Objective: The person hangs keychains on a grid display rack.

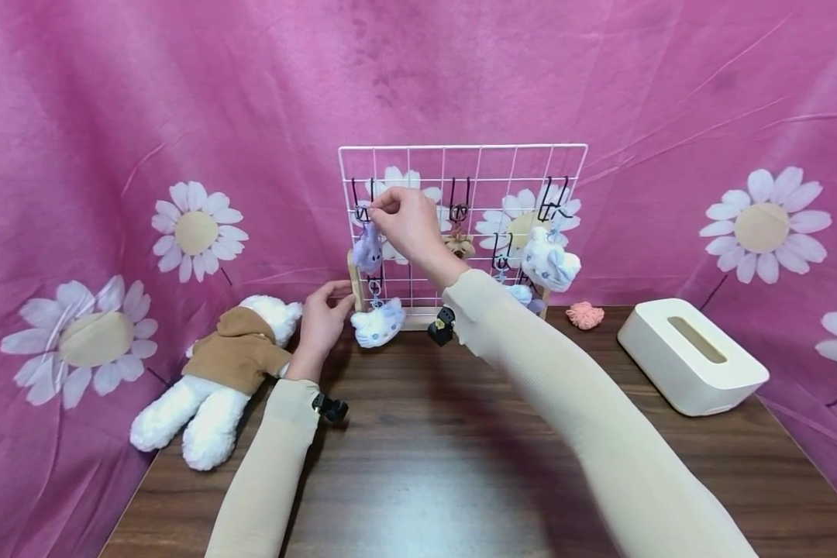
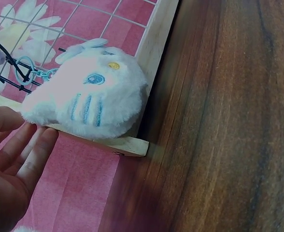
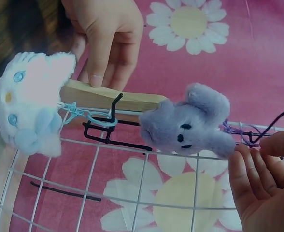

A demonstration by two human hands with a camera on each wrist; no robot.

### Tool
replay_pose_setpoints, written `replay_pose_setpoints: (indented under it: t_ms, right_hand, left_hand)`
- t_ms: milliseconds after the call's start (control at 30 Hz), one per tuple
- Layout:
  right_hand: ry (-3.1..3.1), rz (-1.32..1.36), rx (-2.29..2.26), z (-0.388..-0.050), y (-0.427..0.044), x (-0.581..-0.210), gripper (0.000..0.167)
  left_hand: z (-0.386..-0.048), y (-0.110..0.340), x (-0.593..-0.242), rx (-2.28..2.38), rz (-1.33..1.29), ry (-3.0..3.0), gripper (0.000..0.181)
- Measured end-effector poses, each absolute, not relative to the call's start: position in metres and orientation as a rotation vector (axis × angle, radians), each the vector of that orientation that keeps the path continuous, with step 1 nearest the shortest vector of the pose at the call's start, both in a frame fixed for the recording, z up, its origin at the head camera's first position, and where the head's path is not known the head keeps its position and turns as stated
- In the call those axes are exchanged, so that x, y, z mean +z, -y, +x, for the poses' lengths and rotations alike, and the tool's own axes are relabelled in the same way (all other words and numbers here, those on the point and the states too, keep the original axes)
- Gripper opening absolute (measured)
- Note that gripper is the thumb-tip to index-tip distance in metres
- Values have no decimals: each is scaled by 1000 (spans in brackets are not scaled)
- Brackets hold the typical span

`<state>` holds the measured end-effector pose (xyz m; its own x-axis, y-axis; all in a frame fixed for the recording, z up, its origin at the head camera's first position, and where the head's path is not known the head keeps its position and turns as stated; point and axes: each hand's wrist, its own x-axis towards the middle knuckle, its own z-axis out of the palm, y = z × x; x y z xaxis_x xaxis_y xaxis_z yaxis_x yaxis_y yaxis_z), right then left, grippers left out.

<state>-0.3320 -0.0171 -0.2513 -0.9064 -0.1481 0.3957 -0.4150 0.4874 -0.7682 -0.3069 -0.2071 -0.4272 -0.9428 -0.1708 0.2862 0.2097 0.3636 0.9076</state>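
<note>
My right hand [image 1: 410, 221] pinches at the ring atop a small purple plush keychain [image 3: 188, 129], right by a black hook on the upper left of a white wire grid rack [image 1: 460, 146]. How far the ring sits on the hook is partly hidden by the fingers. Lower down, my left hand [image 1: 321, 325] touches the wooden side post [image 3: 132, 99] of the rack with its fingertips, fingers fairly straight. Close beside it a white cat plush keychain [image 2: 106, 94] with a light blue chain hangs from a lower hook.
More plush keychains hang on the grid, including a brown one [image 1: 459, 245] and a white-and-blue one [image 1: 549, 260]. A white teddy in a brown hoodie [image 1: 233, 349] lies at left. A pink fluffy piece [image 1: 585, 315] and a white tissue box [image 1: 690, 356] sit at right.
</note>
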Motion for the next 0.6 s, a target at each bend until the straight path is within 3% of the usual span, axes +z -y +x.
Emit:
replay_pose_setpoints:
  t_ms: [267,600]
  right_hand:
    - [2472,532,1538,-296,-26,-266,15]
    - [2383,600,1579,-229,-140,-306,22]
  left_hand:
    - [-306,208,-428,-1628,-32,2293,32]
    - [-304,229,-429,-1496,48,2358,36]
